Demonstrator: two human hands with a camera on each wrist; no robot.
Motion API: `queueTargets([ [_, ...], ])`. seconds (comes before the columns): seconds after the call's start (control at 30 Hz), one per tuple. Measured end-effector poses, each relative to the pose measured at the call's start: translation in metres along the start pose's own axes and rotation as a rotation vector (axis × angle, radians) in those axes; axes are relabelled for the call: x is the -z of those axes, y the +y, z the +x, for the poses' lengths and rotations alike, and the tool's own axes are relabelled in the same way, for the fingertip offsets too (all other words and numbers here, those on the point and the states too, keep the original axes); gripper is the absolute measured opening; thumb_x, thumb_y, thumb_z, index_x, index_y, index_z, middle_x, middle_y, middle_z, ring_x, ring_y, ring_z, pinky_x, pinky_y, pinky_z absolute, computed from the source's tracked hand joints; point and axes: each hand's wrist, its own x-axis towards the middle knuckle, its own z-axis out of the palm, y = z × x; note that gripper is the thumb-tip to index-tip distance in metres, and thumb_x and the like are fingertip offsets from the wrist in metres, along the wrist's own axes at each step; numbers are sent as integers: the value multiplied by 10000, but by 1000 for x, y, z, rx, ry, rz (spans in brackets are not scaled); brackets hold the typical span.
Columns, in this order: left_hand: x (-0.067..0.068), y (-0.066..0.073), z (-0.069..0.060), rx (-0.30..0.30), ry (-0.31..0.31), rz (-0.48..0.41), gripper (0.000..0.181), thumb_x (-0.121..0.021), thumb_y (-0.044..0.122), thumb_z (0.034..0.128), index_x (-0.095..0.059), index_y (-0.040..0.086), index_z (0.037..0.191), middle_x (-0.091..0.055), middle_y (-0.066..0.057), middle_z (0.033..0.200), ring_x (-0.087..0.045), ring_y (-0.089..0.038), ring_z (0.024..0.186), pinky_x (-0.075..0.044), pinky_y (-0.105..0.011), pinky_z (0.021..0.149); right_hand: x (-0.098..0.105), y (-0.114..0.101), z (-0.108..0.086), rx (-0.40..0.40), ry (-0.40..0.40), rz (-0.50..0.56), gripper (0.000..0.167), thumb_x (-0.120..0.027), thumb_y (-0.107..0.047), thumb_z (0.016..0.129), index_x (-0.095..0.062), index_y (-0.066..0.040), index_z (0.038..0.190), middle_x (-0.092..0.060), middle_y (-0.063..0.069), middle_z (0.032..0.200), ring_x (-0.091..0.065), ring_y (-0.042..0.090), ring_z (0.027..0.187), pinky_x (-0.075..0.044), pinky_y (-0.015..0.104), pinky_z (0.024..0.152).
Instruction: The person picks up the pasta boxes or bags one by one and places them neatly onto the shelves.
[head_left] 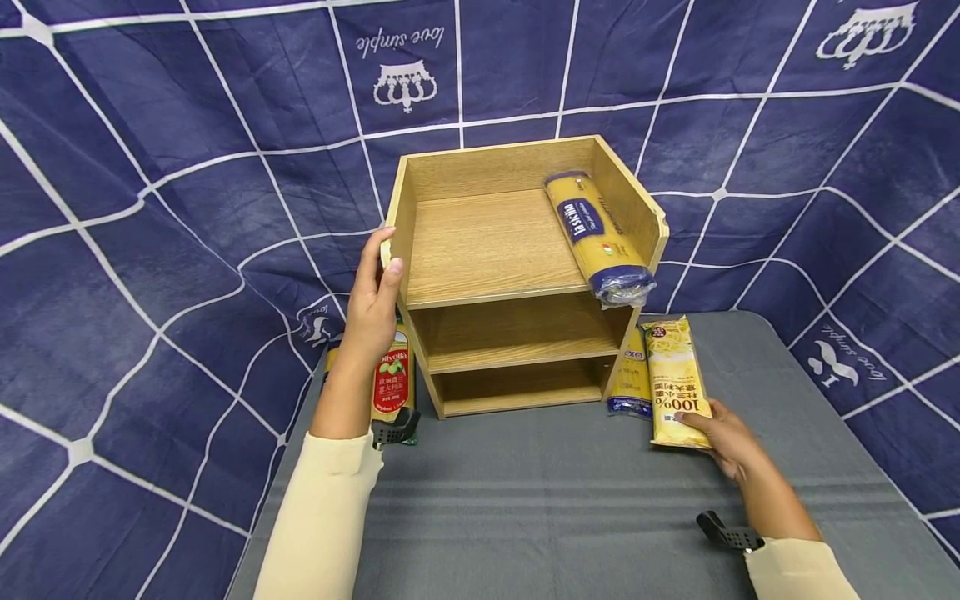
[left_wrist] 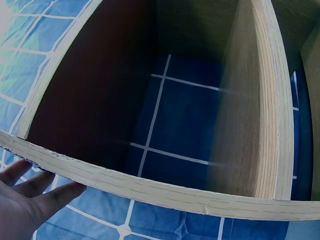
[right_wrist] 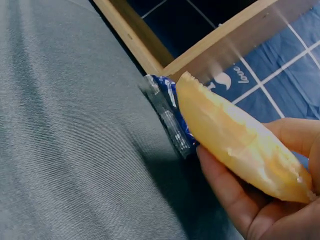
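A wooden shelf (head_left: pixel 517 354) stands in the middle, with an open top tray and two compartments below. My left hand (head_left: pixel 372 300) holds the upper edge of its left side panel; in the left wrist view that hand's fingertips (left_wrist: pixel 70 192) touch the panel's outer side. With my right hand (head_left: pixel 726 437) I grip the lower end of a yellow pasta packet (head_left: pixel 675 375), right of the shelf. In the right wrist view the yellow packet (right_wrist: pixel 240 140) lies between thumb and fingers. Beside it, a blue-and-yellow pasta packet (head_left: pixel 630 379) is partly hidden.
A La Sicilia spaghetti packet (head_left: pixel 592 229) lies in the top tray along its right wall, its end overhanging the front. A pasta packet with a red label (head_left: pixel 392 375) stands left of the shelf, partly behind my left arm. Grey cloth (head_left: pixel 525 500) covers the table; blue checked fabric hangs around.
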Motion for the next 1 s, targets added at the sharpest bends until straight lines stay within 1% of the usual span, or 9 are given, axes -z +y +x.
queueTargets([
  [0.07,0,0,0,-3,2,2,431,-447,197,1081,-402,162,1508,-448,-87,1440,-440,-137,1240,-322,-276,1071,1,2,-1,4,-12,51,505,-568,-94,1019,-280,-53,1432,-705,-138,929,-710,58,838,-596,266,738],
  [0.2,0,-1,0,-3,0,5,431,-444,189,1082,-400,165,1510,-446,-100,1455,-440,-143,1249,-321,-278,1075,2,5,-3,11,-27,132,381,-550,-77,1024,-360,-179,1338,-716,-124,945,-718,71,859,-604,278,754],
  [0.3,0,-1,0,3,-5,7,433,-442,175,1083,-398,177,1513,-444,-92,1449,-433,-139,1244,-315,-276,1072,3,8,-6,9,-12,171,353,-552,-74,1022,-381,-230,1289,-718,-125,944,-720,70,859,-605,278,748],
  [0.4,-1,0,0,10,-5,1,440,-439,151,1080,-393,173,1517,-444,-91,1430,-425,-142,1232,-311,-275,1063,1,10,-9,20,-8,198,365,-562,-75,1018,-388,-244,1291,-723,-130,953,-721,69,866,-605,277,744],
  [0.5,-1,0,0,15,-5,-4,450,-434,127,1078,-380,150,1524,-440,-113,1436,-421,-157,1238,-306,-266,1062,0,11,-13,59,-18,220,377,-552,-59,1018,-386,-238,1306,-728,-124,972,-726,77,876,-606,283,735],
  [0.63,-2,4,0,22,-9,-9,457,-420,92,1074,-355,85,1527,-431,-192,1446,-427,-201,1246,-310,-254,1059,-1,13,-19,124,-42,252,373,-519,-28,1024,-403,-246,1303,-733,-112,1003,-729,85,893,-606,283,726],
  [0.73,-3,15,-2,31,-14,-12,454,-415,80,1070,-345,38,1517,-436,-248,1379,-431,-220,1209,-318,-252,1035,-1,14,-25,153,-56,272,373,-505,-14,1026,-429,-266,1290,-737,-104,1021,-731,90,901,-605,281,719],
  [0.87,-4,32,-5,40,-11,-6,445,-418,83,1068,-349,16,1503,-441,-233,1373,-428,-192,1204,-316,-250,1040,-2,14,-34,181,-73,267,393,-492,2,1026,-440,-284,1290,-742,-94,1029,-735,102,889,-606,281,703],
  [1.0,-3,36,-6,46,-8,3,440,-417,85,1070,-351,22,1501,-431,-208,1437,-424,-155,1229,-310,-258,1065,-4,13,-43,216,-109,282,422,-470,25,1025,-454,-293,1301,-746,-73,1050,-741,118,894,-608,288,707],
])
